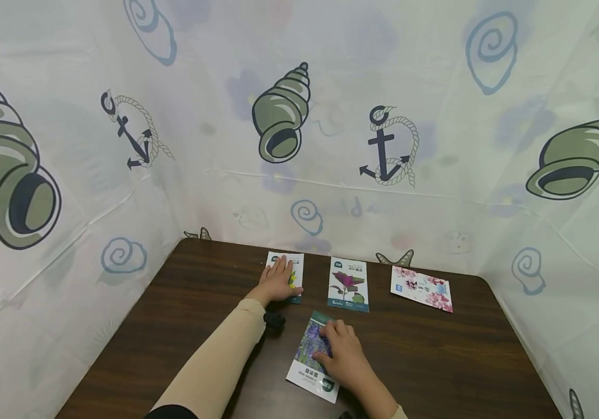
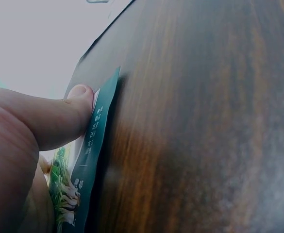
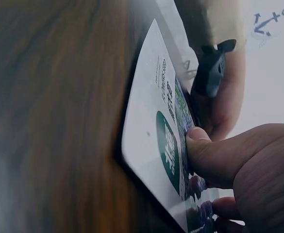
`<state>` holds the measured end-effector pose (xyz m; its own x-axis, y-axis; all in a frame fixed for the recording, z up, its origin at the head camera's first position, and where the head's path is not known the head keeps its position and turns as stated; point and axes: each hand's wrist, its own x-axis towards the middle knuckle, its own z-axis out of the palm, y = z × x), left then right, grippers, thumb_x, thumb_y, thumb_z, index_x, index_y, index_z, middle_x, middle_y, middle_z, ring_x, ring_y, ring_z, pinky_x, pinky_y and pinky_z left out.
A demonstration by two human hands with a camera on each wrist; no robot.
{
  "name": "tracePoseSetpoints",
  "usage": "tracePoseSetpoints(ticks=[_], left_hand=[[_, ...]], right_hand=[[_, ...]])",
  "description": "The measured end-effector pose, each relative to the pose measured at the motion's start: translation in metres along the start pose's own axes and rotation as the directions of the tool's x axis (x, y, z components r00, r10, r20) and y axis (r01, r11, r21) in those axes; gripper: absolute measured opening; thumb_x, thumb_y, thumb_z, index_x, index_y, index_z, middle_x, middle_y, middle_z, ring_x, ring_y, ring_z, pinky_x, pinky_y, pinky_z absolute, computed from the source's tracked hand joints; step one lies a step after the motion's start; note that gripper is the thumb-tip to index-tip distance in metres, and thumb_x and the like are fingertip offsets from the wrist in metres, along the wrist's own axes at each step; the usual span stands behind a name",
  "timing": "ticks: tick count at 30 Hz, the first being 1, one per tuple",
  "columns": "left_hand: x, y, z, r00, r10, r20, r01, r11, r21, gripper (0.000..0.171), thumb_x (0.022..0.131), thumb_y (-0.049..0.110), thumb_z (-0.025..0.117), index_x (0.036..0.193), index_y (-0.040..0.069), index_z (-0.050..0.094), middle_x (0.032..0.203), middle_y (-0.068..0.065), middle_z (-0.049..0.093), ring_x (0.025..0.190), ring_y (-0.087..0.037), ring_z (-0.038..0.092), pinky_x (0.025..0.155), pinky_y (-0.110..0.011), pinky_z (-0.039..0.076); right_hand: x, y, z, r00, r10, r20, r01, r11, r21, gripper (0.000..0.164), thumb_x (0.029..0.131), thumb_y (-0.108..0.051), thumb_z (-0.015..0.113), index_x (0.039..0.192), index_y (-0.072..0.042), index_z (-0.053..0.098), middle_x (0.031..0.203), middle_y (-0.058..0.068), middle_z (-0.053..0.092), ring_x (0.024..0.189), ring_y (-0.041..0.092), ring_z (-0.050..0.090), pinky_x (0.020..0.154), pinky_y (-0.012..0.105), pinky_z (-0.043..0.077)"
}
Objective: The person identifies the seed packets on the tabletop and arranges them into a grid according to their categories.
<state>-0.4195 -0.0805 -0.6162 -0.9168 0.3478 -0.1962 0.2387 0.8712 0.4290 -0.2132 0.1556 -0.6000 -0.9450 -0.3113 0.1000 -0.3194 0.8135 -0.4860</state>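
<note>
My left hand (image 1: 274, 283) lies with its fingers spread on a seed packet (image 1: 298, 262) at the back of the table, covering much of its picture. In the left wrist view, the thumb touches that packet's face beside its dark green lower edge (image 2: 100, 126). Nearer the front, my right hand (image 1: 345, 355) rests on a seed packet with purple flowers (image 1: 307, 346), which lies at a slant. Its fingers are loosely bent over the right side. In the right wrist view, the thumb touches the printed face near the green oval logo (image 3: 168, 148).
Right of the left hand lies a packet with a magenta-leaved plant (image 1: 348, 285). Farther right is a pink-blossom packet (image 1: 421, 288), turned at an angle. All lie on a dark wooden table (image 1: 435, 361). A shell-and-anchor patterned cloth (image 1: 331, 145) hangs behind and at both sides.
</note>
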Motion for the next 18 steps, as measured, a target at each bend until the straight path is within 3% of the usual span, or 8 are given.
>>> tracePoseSetpoints(ticks=[18], left_hand=[[0.004,-0.002,0.002,1.0,-0.006,0.003,0.005,0.999,0.038,0.108,0.103,0.069,0.062,0.178,0.017,0.004,0.184,-0.007,-0.014,0.173,-0.029,-0.012,0.139,-0.058,-0.005]], right_hand=[[0.017,-0.016,0.017,0.997,-0.066,0.035,0.065,0.998,0.018,0.051,0.095,-0.039,0.086,0.136,-0.014,0.069,0.123,0.001,0.056,0.121,0.025,0.052,0.102,0.052,0.049]])
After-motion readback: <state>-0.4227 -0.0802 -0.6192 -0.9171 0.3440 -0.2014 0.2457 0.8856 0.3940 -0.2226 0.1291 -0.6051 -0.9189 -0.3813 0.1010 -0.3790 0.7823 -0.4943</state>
